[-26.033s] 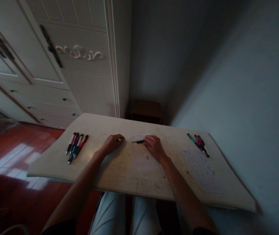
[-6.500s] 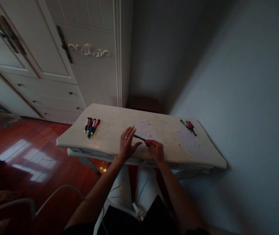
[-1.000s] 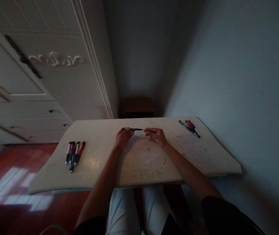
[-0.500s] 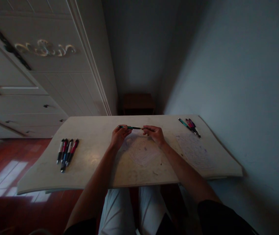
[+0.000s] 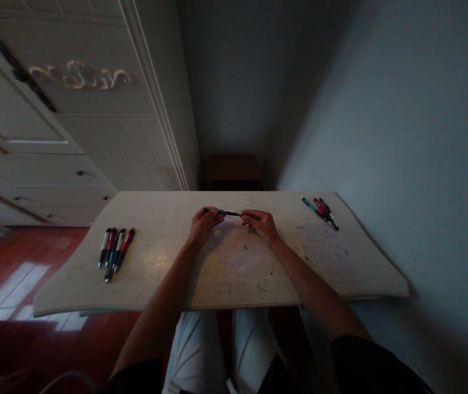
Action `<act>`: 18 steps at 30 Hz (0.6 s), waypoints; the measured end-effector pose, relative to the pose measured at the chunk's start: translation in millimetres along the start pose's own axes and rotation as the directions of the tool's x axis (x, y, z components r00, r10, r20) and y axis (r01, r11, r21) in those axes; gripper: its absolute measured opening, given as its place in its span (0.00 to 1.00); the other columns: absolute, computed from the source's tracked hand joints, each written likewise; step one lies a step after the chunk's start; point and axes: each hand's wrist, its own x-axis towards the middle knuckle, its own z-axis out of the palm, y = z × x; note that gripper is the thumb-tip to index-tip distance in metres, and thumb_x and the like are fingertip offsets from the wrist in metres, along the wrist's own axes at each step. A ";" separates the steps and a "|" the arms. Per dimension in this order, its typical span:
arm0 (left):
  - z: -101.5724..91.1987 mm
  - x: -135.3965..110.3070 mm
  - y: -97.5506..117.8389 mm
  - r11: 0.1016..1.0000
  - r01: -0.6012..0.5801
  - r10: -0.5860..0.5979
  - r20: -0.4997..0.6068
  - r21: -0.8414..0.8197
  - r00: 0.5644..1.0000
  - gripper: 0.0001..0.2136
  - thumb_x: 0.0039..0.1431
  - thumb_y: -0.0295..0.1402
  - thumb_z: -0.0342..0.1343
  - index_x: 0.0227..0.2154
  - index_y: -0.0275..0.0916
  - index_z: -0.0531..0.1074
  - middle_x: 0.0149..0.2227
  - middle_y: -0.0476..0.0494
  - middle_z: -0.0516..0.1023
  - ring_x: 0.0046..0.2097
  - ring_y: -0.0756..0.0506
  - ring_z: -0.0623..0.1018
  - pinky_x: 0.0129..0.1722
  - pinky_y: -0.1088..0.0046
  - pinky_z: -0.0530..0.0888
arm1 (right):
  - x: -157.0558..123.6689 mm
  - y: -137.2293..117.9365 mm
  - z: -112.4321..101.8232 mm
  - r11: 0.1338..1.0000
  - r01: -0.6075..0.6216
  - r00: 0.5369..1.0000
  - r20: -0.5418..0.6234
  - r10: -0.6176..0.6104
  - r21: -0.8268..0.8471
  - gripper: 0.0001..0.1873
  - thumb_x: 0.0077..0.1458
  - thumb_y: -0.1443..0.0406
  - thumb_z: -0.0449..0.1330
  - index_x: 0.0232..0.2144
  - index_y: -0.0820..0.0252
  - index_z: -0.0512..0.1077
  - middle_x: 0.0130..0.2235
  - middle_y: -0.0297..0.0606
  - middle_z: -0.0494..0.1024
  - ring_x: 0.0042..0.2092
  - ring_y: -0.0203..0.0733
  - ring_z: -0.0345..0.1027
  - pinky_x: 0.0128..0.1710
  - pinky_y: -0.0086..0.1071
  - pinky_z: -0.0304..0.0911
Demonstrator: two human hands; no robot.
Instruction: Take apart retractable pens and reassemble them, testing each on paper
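Head camera view, sole view on record: the left hand has its thumb and fingers closed around the green barrel of a pen, which lies close to level above the far half of the table, its dark front end pointing to the right hand. The right hand's thumb and forefinger are drawn together right at that front end; whether they pinch a small part of it or merely touch it cannot be told at this size and in this dim light. Below and nearer the person lies a sheet of paper, with a small dark bit near its right edge. Well apart to the left rests a bunch of pens; to the right, a second bunch lies beyond a written sheet. Assessment of the step, judged to be fine work at the pen's front end: the left grip should hold the barrel firm and unturning, while the right fingertips work lightly and in line with it, since sideways pressure could bend or slip a thin part. Working low over the table would be prudent, as a dropped small piece could be hard to find in this light.
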 end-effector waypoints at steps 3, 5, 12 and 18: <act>0.9 0.4 0.3 1.000 -0.001 0.001 0.004 0.001 1.000 0.12 0.43 0.32 0.67 0.30 0.35 0.71 0.30 0.44 0.79 0.33 0.45 0.81 0.41 0.65 0.76 | -0.1 0.0 0.0 1.000 0.009 1.000 -0.012 -0.009 -0.005 0.19 0.43 0.56 0.68 0.36 0.61 0.80 0.27 0.38 0.80 0.28 0.40 0.73 0.28 0.32 0.65; 0.8 0.9 0.6 1.000 -0.008 0.008 0.001 -0.006 1.000 0.12 0.43 0.32 0.67 0.30 0.35 0.72 0.30 0.44 0.79 0.33 0.46 0.80 0.41 0.66 0.76 | 0.0 0.9 0.2 1.000 0.013 1.000 -0.012 -0.013 -0.002 0.19 0.43 0.56 0.68 0.36 0.61 0.80 0.30 0.39 0.81 0.28 0.39 0.73 0.28 0.32 0.65; -1.8 2.9 0.5 1.000 -0.023 0.023 -0.009 -0.012 1.000 0.12 0.42 0.32 0.68 0.30 0.35 0.72 0.30 0.44 0.80 0.33 0.45 0.81 0.41 0.66 0.77 | 2.6 4.6 1.7 1.000 0.011 1.000 -0.010 -0.011 -0.011 0.19 0.44 0.55 0.68 0.37 0.61 0.79 0.28 0.39 0.81 0.28 0.40 0.73 0.27 0.32 0.66; -4.2 5.2 -3.7 0.999 -0.032 0.032 0.013 0.002 0.999 0.13 0.43 0.33 0.68 0.31 0.35 0.72 0.32 0.44 0.80 0.33 0.46 0.81 0.41 0.66 0.76 | 4.1 8.3 1.4 1.000 0.008 1.000 0.004 -0.008 -0.021 0.21 0.44 0.55 0.68 0.38 0.62 0.80 0.26 0.39 0.80 0.27 0.40 0.73 0.25 0.30 0.64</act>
